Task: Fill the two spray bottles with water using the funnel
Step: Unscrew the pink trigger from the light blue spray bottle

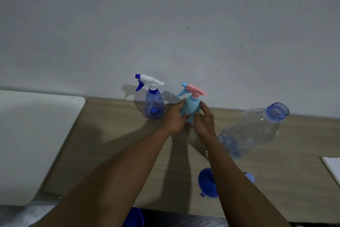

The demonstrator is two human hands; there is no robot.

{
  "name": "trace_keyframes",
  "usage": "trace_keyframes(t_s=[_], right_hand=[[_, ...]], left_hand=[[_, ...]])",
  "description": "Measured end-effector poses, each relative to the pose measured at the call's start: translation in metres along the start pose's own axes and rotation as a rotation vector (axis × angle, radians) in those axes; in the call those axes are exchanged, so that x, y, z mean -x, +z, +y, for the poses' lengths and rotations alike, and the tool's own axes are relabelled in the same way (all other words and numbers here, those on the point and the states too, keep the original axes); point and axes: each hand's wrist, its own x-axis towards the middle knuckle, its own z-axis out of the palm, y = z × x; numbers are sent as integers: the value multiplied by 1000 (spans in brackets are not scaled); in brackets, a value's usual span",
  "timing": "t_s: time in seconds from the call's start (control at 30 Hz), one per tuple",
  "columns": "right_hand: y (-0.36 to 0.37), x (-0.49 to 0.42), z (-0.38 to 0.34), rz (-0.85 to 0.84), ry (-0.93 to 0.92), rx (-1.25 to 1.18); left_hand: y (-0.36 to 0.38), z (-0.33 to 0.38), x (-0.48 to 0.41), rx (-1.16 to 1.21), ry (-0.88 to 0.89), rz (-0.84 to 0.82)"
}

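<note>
A light blue spray bottle (191, 106) with a pink trigger head stands on the wooden table (114, 134) near the wall. My left hand (174, 116) and my right hand (205, 119) both grip its body from either side. Left of it stands a translucent dark blue spray bottle (154, 104) with a white and blue trigger head, untouched. The blue funnel (207, 183) lies on the table near the front edge, partly hidden by my right forearm. A large clear water bottle (255, 129) with an open blue neck stands to the right.
A white basin or tray (33, 134) fills the left side. A pale blue cap (249, 178) lies by my right forearm. White paper (333, 168) sits at the right edge. A blue bucket rim (135, 217) shows below the table's front edge. A wall rises behind.
</note>
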Motion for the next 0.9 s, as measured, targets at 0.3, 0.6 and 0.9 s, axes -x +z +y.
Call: trace_keyframes(t_s=[0.3,0.6,0.9], right_hand=[[9,92,10,-69,-151,-93],[14,182,20,-177,-184,-128],[8,188,4,-184,-106,-116]], left_hand=[[-1,-34,90,231,43,291],[-9,-62,178,157,-66,431],[-13,-50,193,143,-44,382]])
